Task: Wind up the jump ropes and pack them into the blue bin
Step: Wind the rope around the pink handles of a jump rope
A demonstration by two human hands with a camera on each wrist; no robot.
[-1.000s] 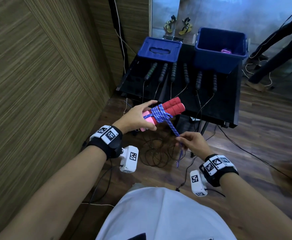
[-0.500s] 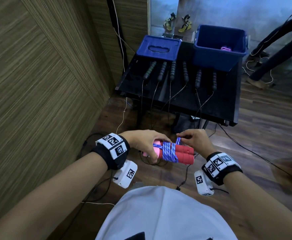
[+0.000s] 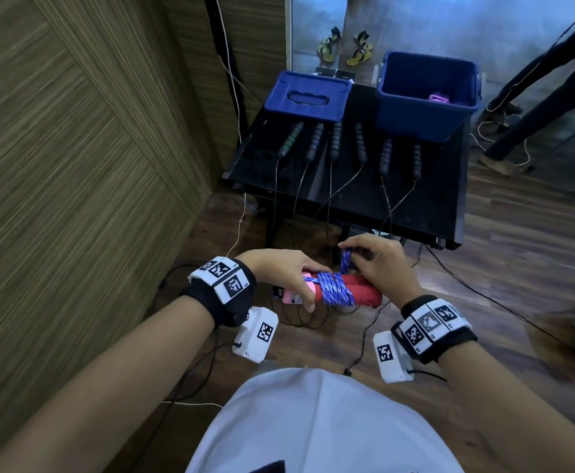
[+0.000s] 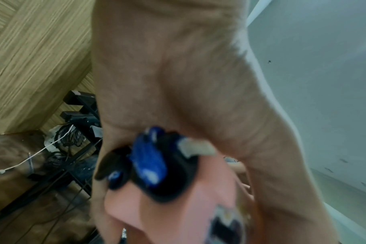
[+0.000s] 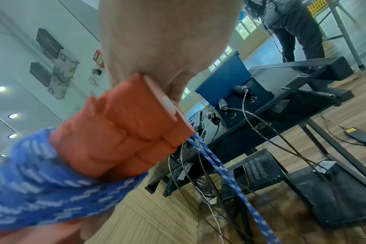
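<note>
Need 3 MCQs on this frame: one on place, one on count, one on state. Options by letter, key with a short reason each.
1. Where does the open blue bin stand?
A. far right of the black table
B. on the floor
C. under the table

2. How many black jump-rope handles lie in a row on the table?
A. four
B. six
C. eight

3. What is the state of the blue rope on the red handles?
A. hanging fully loose
B. wound in several turns around them
C. already in the bin

Key: 1 A, the bin sits on the tabletop's far right corner, beside the blue lid. 2 B, six handles show in the head view. 3 B, coils circle the pair, which the left hand grips, while the right hand pinches the rope end.
</note>
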